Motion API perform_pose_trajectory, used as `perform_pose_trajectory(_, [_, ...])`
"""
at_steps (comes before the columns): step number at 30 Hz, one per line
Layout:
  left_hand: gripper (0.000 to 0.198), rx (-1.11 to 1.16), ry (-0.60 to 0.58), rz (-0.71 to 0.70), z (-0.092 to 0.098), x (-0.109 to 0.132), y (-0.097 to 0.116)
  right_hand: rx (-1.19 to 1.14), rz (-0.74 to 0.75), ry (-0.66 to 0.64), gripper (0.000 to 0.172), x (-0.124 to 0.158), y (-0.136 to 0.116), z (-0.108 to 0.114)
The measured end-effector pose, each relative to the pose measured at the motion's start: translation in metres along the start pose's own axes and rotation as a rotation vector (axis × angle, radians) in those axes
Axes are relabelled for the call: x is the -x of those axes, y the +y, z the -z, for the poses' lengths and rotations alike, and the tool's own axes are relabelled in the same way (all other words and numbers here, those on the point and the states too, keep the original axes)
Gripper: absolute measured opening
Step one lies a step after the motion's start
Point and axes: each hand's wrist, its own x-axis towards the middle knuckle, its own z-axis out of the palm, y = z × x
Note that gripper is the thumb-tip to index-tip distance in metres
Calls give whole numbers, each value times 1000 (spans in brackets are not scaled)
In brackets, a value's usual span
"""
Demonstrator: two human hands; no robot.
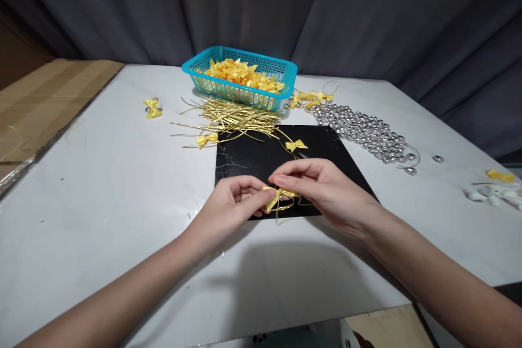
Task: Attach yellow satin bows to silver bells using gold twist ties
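Observation:
Above the near edge of a black mat (261, 155), both hands meet at a small yellow ribbon bow (272, 199) with gold cord looped around it. My left hand (240, 198) pinches the bow's left end between thumb and fingers. My right hand (318, 185) is closed at its upper right side, thumb against forefinger, apparently on the gold cord (287, 207); its fingers partly hide the bow. A thin loop of cord hangs below. Beyond the hands, single bows lie at the mat's top right (296, 145) and top left (207, 140).
A turquoise basket (240, 85) of yellow bows stands at the back, with a pile of gold cords (238, 117) before it. Silver beads (362, 130) spread to the right. One beaded bow (152, 108) lies far left; a white item (493, 194) sits far right.

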Motion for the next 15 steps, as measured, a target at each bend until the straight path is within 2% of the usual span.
perform_pose_trajectory(4, [11, 28, 14, -47, -2, -1, -2, 10, 4, 4, 11, -1, 0, 0])
perform_pose_trajectory(10, [7, 95, 22, -12, -2, -2, -2, 3, 10, 2, 18, -2, 1, 1])
perform_pose_trajectory(15, [9, 84, 36, -39, -4, 0, -1, 19, 25, -23, 16, -2, 2, 0])
